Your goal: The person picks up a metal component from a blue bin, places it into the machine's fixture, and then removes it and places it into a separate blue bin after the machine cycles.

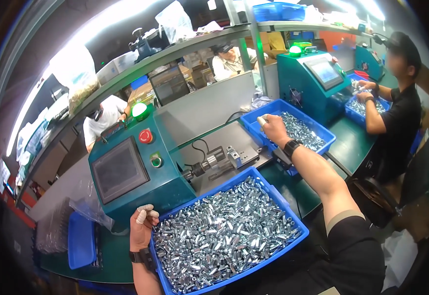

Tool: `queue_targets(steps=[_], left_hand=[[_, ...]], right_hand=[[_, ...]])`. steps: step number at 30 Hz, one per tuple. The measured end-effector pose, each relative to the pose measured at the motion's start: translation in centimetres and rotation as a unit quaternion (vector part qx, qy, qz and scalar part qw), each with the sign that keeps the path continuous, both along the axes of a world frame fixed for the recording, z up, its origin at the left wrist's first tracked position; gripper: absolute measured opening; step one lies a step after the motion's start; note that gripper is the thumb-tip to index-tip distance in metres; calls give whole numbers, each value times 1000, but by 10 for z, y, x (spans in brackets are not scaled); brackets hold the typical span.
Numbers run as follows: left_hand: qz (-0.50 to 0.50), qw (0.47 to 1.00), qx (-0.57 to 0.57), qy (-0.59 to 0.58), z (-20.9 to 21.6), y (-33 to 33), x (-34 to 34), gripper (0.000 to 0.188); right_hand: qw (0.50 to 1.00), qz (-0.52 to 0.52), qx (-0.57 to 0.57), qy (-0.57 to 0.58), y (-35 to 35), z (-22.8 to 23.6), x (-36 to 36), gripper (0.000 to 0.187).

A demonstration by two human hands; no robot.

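My left hand (143, 227), with white covers on its fingertips, is at the left rim of a large blue tray (300, 233). Its fingers are curled together; what they hold, if anything, I cannot make out. Small silvery metal hex pieces (224, 231) fill this tray. My right hand (275, 129) reaches out over the left part of a second blue tray (328, 142), which holds more such pieces. The fingers are bent and pressed together, and their contents are hidden. Between the trays lies a metal fixture (234, 156) facing a round spindle (202, 167).
A green machine (165, 142) with a dark screen and red button stands ahead left. An empty blue tray (82, 241) rests beside plastic packing. At the right a co-worker (401, 103) handles pieces by another green machine (298, 73). A shelf (199, 37) crosses above.
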State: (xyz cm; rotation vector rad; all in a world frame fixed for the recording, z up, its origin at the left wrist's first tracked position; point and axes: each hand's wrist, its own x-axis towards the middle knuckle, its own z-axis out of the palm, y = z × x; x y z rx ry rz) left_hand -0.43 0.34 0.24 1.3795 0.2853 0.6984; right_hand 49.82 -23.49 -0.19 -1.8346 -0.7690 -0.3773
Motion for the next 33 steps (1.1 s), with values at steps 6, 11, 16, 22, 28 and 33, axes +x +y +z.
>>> queue_targets(steps=[6,11,16,22,28,33], left_hand=[[14,1000,1,-3,-6,4,-3,31],[16,1000,7,-6,-8,7,-3,32],[13,1000,8,-11,-9,6,-1,32],[8,1000,10,-12,-12,6,-3,32],[14,1000,10,-11,-14,11,-6,33],[1,1000,22,-17,-13,10,-6,33]], right_hand=[[1000,-5,-26,-14,-1,3,-3,29],[999,12,-28,17,0,5,-3,30],[1000,18,-9,23,0,6,0,28],[999,28,20,21,0,8,-3,28],[999,19,-1,30,-1,8,-5,27],[999,18,12,44,-6,15,-4,27]])
